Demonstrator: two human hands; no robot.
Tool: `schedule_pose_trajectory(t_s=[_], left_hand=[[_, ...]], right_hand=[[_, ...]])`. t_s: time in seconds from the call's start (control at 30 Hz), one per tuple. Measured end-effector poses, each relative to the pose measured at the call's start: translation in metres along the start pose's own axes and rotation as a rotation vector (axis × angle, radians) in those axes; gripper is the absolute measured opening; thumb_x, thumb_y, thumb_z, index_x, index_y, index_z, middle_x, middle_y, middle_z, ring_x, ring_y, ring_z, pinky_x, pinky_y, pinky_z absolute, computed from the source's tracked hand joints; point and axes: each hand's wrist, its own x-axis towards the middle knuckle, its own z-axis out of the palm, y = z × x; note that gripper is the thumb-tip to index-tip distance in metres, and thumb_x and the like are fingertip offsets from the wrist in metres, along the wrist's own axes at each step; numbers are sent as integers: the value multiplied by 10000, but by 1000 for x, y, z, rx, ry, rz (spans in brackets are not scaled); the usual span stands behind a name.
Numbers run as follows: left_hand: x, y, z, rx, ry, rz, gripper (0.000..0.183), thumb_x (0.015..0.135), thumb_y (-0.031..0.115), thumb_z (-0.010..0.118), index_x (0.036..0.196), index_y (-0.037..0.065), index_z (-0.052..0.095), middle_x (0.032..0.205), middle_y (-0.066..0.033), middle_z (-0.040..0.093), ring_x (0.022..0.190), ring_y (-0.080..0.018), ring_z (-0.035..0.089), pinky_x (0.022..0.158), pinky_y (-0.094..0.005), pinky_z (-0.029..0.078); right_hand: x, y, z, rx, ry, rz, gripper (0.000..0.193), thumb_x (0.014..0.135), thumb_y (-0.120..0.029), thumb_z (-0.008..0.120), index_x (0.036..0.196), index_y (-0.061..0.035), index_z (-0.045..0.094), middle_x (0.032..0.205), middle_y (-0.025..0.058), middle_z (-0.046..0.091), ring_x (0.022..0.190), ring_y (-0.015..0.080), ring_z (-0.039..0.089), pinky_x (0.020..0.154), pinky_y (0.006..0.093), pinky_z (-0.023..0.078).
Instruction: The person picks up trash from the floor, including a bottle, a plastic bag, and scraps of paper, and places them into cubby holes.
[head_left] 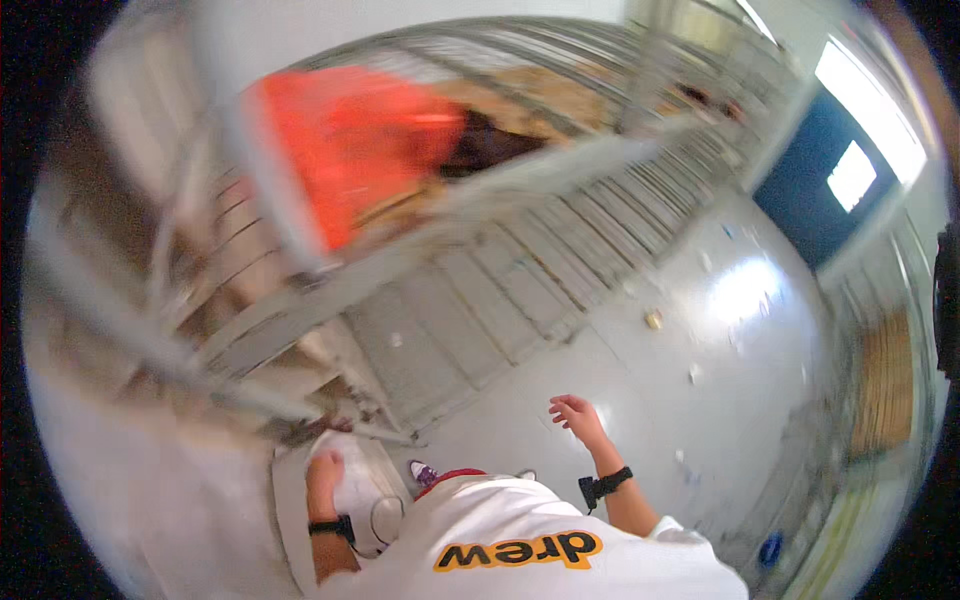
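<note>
My left hand [325, 472] hangs low beside a white bin-like object [296, 505]; motion blur hides its fingers, and I cannot tell if it touches the object. Out over the grey floor, my right hand [576, 413] is open with its fingers apart and nothing in it. Black bands circle both wrists. A purple shoe [424, 472] shows on the floor between my arms.
A long grey metal frame with slats [480, 290] crosses ahead of me. Bright orange sheeting [360, 140] and brown material [550, 95] lie behind its rail. Small litter [654, 319] dots the floor. A dark blue door [815, 165] and stacked cardboard [882, 385] stand at right.
</note>
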Motion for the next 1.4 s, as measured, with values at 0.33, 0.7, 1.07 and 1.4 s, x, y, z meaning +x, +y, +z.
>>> schedule_pose_trajectory(t_s=[0.33, 0.7, 1.07, 1.4], left_hand=[[-46, 268, 128, 172, -610, 447, 265, 795, 285, 602, 884, 44, 666, 849, -206, 655, 794, -353, 637, 727, -394, 503], [-18, 517, 186, 168, -651, 804, 182, 754, 233, 660, 854, 92, 715, 794, -113, 691, 762, -268, 667, 698, -359, 525], [8, 813, 224, 121, -628, 925, 189, 731, 241, 671, 821, 76, 696, 786, -110, 690, 743, -272, 667, 681, -367, 526], [-65, 1132, 312, 338, -918, 1549, 217, 745, 237, 614, 878, 82, 689, 807, -112, 680, 752, -297, 646, 678, -383, 515]], right_hand=[[-142, 112, -175, 175, 407, 104, 240, 926, -207, 543, 1068, -38, 637, 919, 62, 676, 766, 125, 632, 648, 270, 496], [-166, 158, -249, 421, 556, 193, 228, 925, -184, 562, 1054, -10, 634, 921, 86, 672, 796, 150, 637, 695, 283, 518], [-133, 137, -477, 599, 801, 329, 253, 940, -278, 548, 1061, -77, 642, 929, 30, 673, 778, 122, 639, 631, 239, 472], [-127, 186, -591, 790, 1028, 429, 261, 934, -311, 551, 1032, -84, 633, 913, 21, 669, 751, 117, 625, 632, 254, 468]])
